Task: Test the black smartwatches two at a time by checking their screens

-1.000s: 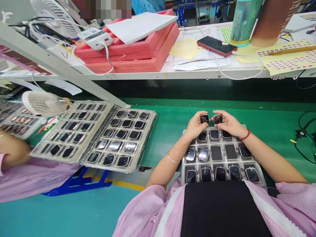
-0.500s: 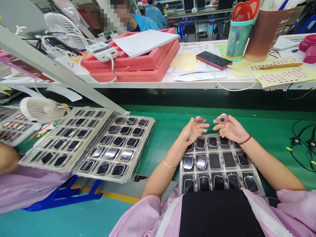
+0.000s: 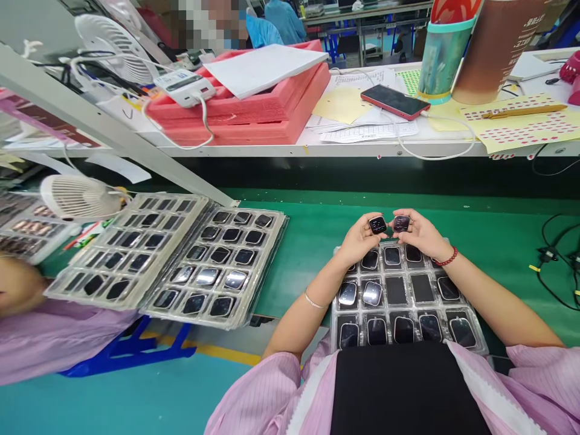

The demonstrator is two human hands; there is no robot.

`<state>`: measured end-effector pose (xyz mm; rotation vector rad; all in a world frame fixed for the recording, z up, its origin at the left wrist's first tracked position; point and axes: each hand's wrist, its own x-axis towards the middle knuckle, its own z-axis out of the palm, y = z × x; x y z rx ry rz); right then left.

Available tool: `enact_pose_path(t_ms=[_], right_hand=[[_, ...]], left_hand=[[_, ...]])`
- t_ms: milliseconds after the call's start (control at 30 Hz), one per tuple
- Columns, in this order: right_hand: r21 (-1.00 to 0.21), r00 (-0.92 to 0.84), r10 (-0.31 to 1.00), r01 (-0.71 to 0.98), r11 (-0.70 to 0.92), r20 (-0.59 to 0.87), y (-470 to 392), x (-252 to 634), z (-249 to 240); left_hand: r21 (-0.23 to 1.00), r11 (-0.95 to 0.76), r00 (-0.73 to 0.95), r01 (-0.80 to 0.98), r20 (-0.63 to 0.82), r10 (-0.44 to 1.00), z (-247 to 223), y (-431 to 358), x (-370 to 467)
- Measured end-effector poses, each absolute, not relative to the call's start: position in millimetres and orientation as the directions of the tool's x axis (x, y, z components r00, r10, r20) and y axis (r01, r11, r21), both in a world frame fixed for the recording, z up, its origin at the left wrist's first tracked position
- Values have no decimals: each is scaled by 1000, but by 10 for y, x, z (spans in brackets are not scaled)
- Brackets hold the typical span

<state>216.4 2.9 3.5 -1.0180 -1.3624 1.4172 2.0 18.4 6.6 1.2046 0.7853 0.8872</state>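
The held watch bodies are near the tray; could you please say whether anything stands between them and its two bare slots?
Only the tray's far row of watches lies between the bare slots and the watch bodies held by the left hand and right hand; the row sits in compartments, so passing over it looks unobstructed.

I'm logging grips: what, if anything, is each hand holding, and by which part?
The left hand holds one watch body and the right hand another watch body, each apparently by its edges; any finger contact behind is hidden.
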Motion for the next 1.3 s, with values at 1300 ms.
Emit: enact_pose_path(t_ms=[1300], right_hand=[[-980, -227, 968, 140, 140, 106, -22, 2130, 68]], left_hand=[[998, 31, 444, -54, -4, 896, 65, 169, 24]])
